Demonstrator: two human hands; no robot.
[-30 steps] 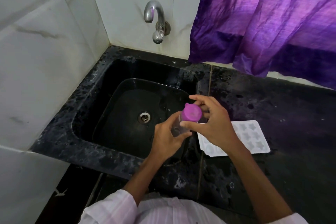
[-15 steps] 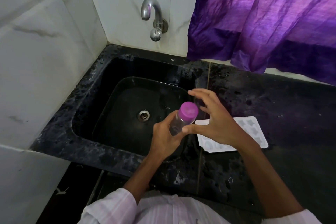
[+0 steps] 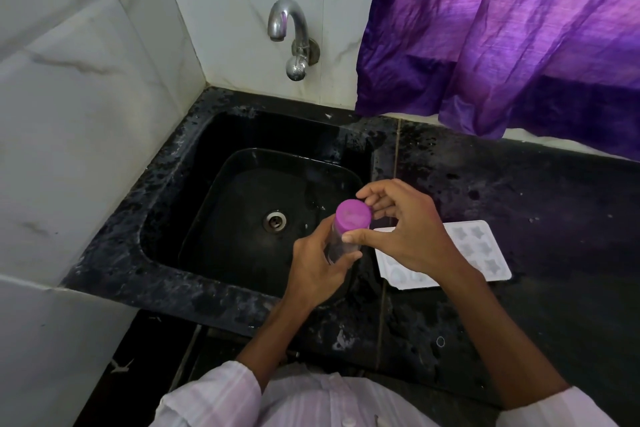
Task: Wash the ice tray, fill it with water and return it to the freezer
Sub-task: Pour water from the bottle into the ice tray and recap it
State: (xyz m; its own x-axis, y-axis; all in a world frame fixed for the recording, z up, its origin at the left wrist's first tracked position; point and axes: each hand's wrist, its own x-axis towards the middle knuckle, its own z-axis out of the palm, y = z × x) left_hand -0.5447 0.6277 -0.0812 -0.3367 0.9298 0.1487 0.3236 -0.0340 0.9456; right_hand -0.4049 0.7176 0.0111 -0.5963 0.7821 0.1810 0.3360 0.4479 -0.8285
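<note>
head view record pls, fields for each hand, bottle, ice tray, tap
left hand: grips the clear bottle at the sink's right edge
right hand: thumb and fingers pinch the purple cap
cap: on the bottle
ice tray: flat on the counter, right of the sink, partly behind the right hand
tap: no water seen running

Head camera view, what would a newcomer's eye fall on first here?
The purple curtain hanging at upper right strikes first. Next, the magenta cap above the black sink, on a clear bottle gripped by the left hand and pinched at the cap by the right hand. A white ice tray lies on the counter.
</note>
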